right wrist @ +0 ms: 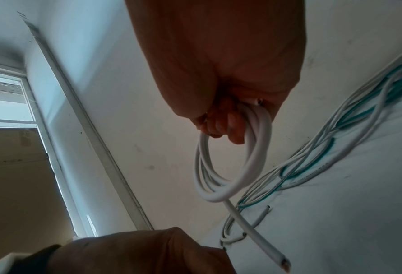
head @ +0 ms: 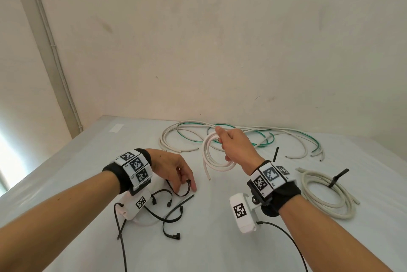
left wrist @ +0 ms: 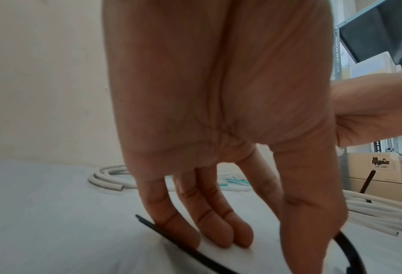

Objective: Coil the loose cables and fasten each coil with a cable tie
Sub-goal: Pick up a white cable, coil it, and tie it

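My right hand (head: 231,146) (right wrist: 225,126) grips a white cable coil (head: 211,161) (right wrist: 256,163) of a few loops above the table, and the coil's free end (head: 207,174) hangs down. Low at the front left, my left hand (head: 187,183) (left wrist: 260,237) reaches over a curved black cable tie (head: 179,193) (left wrist: 183,248). Its straight fingertips (left wrist: 218,233) touch the tie and the table, and the thumb stands beside the tie's other end. Loose white and green cables (head: 264,134) (right wrist: 335,140) lie tangled at the back.
Several more black cable ties (head: 174,216) lie near my left wrist. A coiled white cable (head: 328,199) fastened with a black tie (head: 338,176) rests at the right. The grey table (head: 88,172) meets a wall at the back, and its left edge drops off.
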